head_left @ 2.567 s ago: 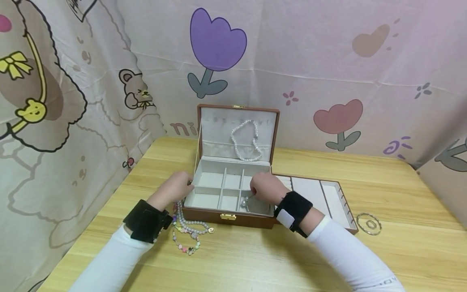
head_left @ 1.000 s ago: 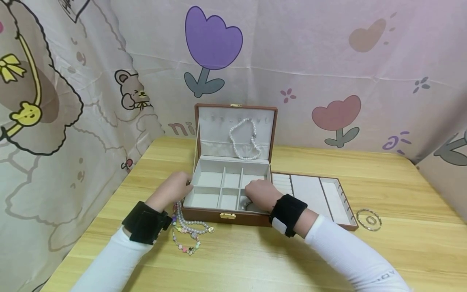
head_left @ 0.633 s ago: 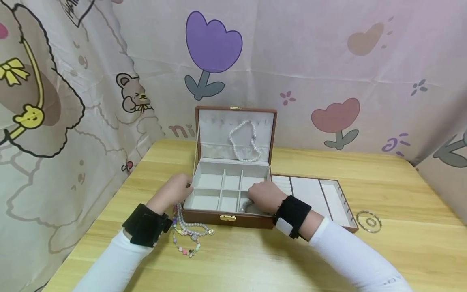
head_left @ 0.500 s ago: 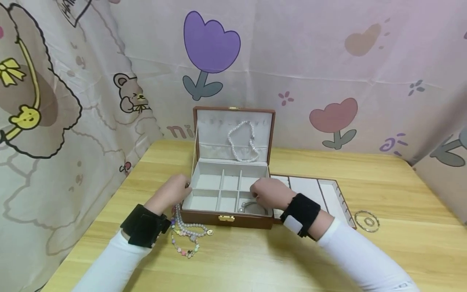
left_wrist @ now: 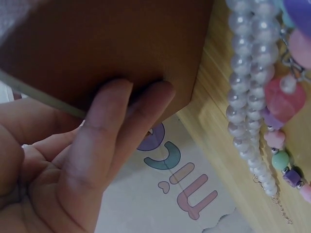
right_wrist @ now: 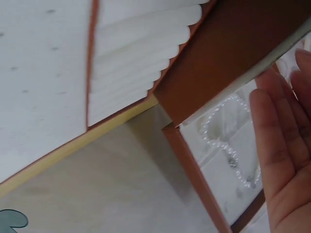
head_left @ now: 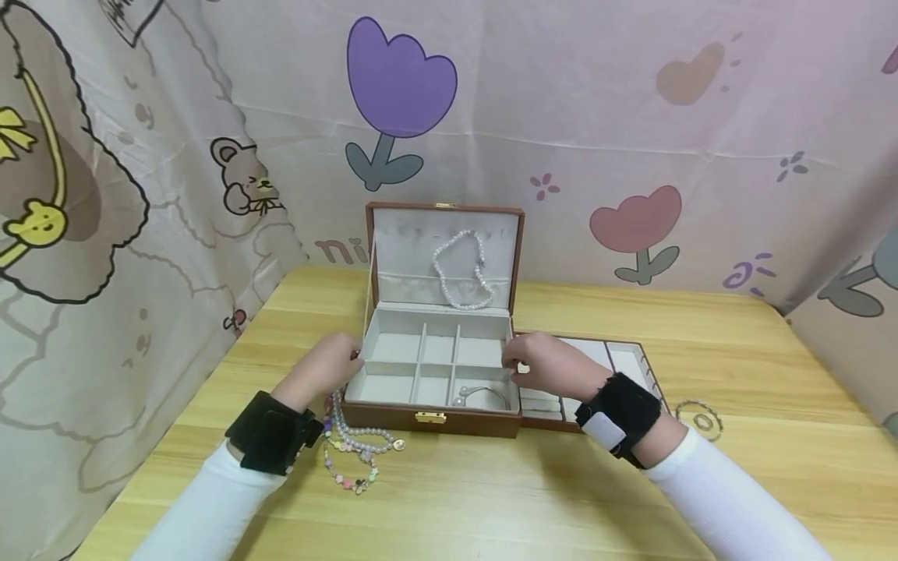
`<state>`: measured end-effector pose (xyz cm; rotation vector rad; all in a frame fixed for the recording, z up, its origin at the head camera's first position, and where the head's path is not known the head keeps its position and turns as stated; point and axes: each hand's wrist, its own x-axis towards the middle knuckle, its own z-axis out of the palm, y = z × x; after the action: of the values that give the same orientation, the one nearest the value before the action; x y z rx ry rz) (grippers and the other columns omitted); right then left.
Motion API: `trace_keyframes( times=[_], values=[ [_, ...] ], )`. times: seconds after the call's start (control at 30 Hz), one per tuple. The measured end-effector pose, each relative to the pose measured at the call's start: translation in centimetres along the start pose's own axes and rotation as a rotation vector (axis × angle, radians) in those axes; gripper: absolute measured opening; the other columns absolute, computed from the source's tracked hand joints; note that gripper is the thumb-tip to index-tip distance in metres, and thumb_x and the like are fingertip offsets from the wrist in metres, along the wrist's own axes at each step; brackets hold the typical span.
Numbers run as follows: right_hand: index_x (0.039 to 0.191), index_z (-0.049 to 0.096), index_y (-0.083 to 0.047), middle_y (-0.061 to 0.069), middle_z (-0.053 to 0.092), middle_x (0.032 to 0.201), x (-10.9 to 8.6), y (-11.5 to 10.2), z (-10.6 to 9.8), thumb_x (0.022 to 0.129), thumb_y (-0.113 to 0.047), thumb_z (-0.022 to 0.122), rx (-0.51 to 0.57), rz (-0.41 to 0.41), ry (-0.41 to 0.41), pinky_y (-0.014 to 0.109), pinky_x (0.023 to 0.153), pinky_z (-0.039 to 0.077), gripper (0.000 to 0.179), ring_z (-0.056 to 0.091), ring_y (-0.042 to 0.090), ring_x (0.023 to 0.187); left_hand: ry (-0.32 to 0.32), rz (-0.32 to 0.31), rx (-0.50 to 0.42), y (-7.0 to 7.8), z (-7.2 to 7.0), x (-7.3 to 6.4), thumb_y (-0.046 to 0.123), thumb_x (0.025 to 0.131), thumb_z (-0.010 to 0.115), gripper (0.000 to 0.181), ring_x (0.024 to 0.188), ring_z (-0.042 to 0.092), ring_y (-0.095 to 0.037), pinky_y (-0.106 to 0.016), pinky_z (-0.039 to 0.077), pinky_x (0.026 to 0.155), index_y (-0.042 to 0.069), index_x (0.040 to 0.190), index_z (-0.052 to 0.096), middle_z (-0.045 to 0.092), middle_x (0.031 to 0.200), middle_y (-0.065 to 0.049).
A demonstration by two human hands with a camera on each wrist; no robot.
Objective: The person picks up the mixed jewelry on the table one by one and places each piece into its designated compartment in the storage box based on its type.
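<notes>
A brown jewelry box with a pale divided inside stands with its lid up. My left hand grips its left wall over the rim; in the left wrist view, fingers lie against the brown outer side. My right hand is at the right rim, fingers loosely bent, holding nothing. A bracelet with pearl ends lies in the front right compartment. A white pearl necklace hangs inside the lid.
Right of the box lies a lined tray with ring rolls and sections. Farther right is a bangle around a smaller ring. A grey pearl strand and a colourful bead strand lie by the box's front left corner.
My right hand has let go of the pearl-ended bracelet in the front right compartment and drawn back to the box's right rim. My left hand keeps its place.
</notes>
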<state>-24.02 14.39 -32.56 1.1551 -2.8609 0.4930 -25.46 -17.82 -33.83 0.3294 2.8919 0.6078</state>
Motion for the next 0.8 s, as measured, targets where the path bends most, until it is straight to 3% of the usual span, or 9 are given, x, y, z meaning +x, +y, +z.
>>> trace_keyframes(
  times=[0.23, 0.8],
  values=[
    [0.087, 0.069, -0.007, 0.003, 0.069, 0.085, -1.1, 0.9, -1.0, 0.076, -0.002, 0.069, -0.014, 0.075, 0.032, 0.026, 0.070, 0.053, 0.012, 0.064, 0.013, 0.078, 0.000, -0.008, -0.001, 0.2, 0.0, 0.0, 0.006, 0.090, 0.051, 0.017, 0.058, 0.050, -0.016, -0.025, 0.041, 0.052, -0.004, 0.090, 0.065, 0.056, 0.069, -0.008],
    [0.087, 0.069, -0.002, 0.010, 0.069, 0.087, -5.5, 5.8, -2.5, 0.074, 0.003, 0.067, -0.017, 0.268, -0.027, 0.031, 0.066, 0.052, 0.013, 0.062, 0.015, 0.075, -0.008, -0.010, -0.002, 0.1, -0.1, 0.1, 0.006, 0.090, 0.051, 0.018, 0.059, 0.050, -0.017, -0.025, 0.040, 0.052, -0.005, 0.091, 0.065, 0.056, 0.068, -0.008]
  ],
)
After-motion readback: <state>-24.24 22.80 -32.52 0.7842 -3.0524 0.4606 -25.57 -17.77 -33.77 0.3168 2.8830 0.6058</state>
